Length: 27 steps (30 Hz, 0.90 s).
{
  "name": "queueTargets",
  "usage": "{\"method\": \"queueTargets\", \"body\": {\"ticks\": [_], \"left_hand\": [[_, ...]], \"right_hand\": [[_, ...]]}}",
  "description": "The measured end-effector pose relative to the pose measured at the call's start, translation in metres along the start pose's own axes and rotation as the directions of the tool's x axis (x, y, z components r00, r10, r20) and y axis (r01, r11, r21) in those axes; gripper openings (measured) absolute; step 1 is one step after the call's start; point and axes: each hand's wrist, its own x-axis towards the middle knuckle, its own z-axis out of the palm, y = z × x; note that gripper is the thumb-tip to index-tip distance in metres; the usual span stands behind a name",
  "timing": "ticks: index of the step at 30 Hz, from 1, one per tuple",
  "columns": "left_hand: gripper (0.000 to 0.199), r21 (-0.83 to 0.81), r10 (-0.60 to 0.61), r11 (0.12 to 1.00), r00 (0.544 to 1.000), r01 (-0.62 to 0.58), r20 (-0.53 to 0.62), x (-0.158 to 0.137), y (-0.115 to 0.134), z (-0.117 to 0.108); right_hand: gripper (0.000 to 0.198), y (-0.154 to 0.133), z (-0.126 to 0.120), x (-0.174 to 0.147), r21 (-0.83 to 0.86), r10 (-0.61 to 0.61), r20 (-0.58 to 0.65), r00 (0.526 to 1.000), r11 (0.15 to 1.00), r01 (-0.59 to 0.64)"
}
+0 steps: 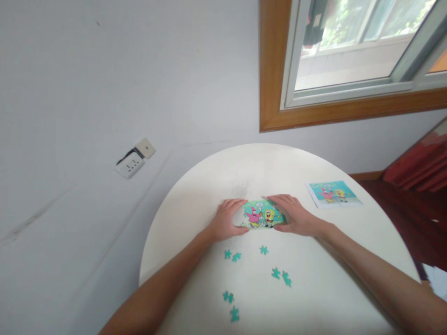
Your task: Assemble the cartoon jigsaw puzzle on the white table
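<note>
A round white tabletop (314, 298) filled the lower middle and right of the frame, set against a pale grey wall. Near the middle of the frame lay a small assembled cartoon puzzle (262, 215), mostly teal with a pink figure and a yellow one on it. The left hand (227, 219) cupped the puzzle's left edge, fingers curled loosely over the top left corner and thumb along the lower edge. The right hand (293, 215) did the same on the right side, its fingers laid flat over the upper right part and the thumb below. Both hands were half open and pressed against the puzzle from either side; neither had lifted it off the tabletop.

Below the hands, toward the bottom middle of the frame, loose teal puzzle pieces (279, 274) lay scattered face down, some in touching pairs, all apart from the assembled puzzle. To the right of the right hand, well apart from it, a printed reference picture (333, 193) with the same cartoon figures lay flat near the tabletop's right edge.

On the wall at the left of the frame sat a white power socket (130, 164) with a smaller wall plate (145, 148) just above it. A window with a wooden frame (268, 70) took up the upper right.
</note>
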Motion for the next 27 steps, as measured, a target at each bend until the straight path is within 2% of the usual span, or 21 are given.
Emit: {"method": "queueTargets", "body": {"ticks": [7, 10, 14, 18, 23, 27], "left_hand": [[0.091, 0.000, 0.010, 1.000, 1.000, -0.010, 0.011, 0.000, -0.001, 0.000], [0.095, -0.031, 0.008, 0.999, 1.000, -0.008, -0.010, 0.000, -0.005, 0.002], [0.067, -0.124, -0.024, 0.992, 0.994, 0.011, -0.110, -0.001, -0.009, 0.004], [0.046, -0.195, -0.072, 0.980, 0.977, 0.032, -0.200, -0.003, 0.000, -0.001], [0.023, -0.197, 0.062, 0.975, 0.977, -0.103, -0.203, -0.005, 0.021, -0.006], [0.018, -0.200, 0.147, 0.964, 0.976, -0.178, -0.159, -0.006, 0.025, -0.004]], "right_hand": [[0.087, 0.002, 0.000, -0.002, 0.018, -0.013, -0.029, 1.000, 1.000, 0.013], [0.080, 0.008, 0.000, -0.005, 0.092, -0.024, -0.115, 0.993, 0.995, 0.035], [0.058, 0.015, 0.001, -0.006, 0.179, 0.042, -0.279, 0.959, 0.984, 0.009], [0.047, 0.015, 0.003, -0.003, 0.187, 0.071, -0.333, 0.940, 0.982, -0.008], [0.031, 0.017, 0.007, 0.001, 0.227, 0.103, -0.382, 0.918, 0.974, -0.015], [0.021, 0.023, 0.012, 0.005, 0.299, 0.186, -0.418, 0.889, 0.953, -0.059]]}}
